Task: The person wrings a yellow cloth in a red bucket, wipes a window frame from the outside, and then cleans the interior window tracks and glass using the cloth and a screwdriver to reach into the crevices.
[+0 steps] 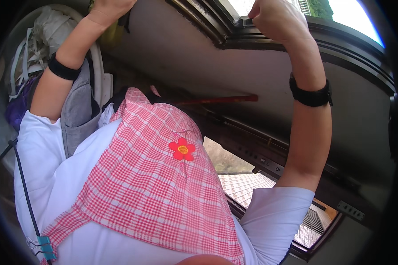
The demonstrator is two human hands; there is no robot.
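At the top edge, my left hand [111, 8] is partly cut off by the picture's rim. A dark and yellow-green object is beside it, and whether the hand holds it cannot be told. My right hand [278, 18], with curled fingers, is at the corner of a dark metal window frame [262, 41]. Its fingertips are mostly hidden, so a grip on anything there does not show. Both forearms are raised and wear black bands. A red and white checked apron [146, 159] with a red flower covers my white shirt.
A pale round rim [98, 66] surrounds white plastic bags [54, 29] on the left, with a grey fabric bag [78, 102] beside them. A red bar [232, 98] lies beyond the apron. A grey strip with holes [351, 210] and another window opening [245, 185] are at lower right.
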